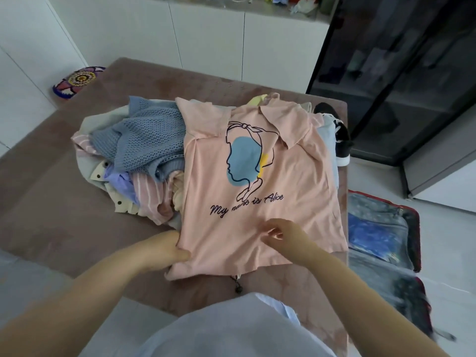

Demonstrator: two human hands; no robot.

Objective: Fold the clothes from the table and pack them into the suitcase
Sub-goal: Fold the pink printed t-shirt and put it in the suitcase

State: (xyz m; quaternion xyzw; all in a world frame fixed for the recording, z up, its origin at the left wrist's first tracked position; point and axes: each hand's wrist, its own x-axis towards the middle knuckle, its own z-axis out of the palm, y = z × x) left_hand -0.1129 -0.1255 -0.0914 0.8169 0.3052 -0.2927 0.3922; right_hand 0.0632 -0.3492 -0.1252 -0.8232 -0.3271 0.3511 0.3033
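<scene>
The pink shirt [257,176] lies print-up on the worktop [64,202] straight ahead of me. Its long axis runs away from me, with the collar at the far end and the hem at my near edge, and its far half is draped over the heap of unfolded clothes [144,150]. My left hand [167,249] grips the shirt's left edge near the hem, thumb on top of the cloth. My right hand [282,235] sits on the fabric near the middle of the hem, fingers curled; it is too blurred for me to tell whether it pinches the cloth. The suitcase [381,228] lies open on the floor to my right, so the right hand is nearer it. I judge a lengthwise fold is next.
</scene>
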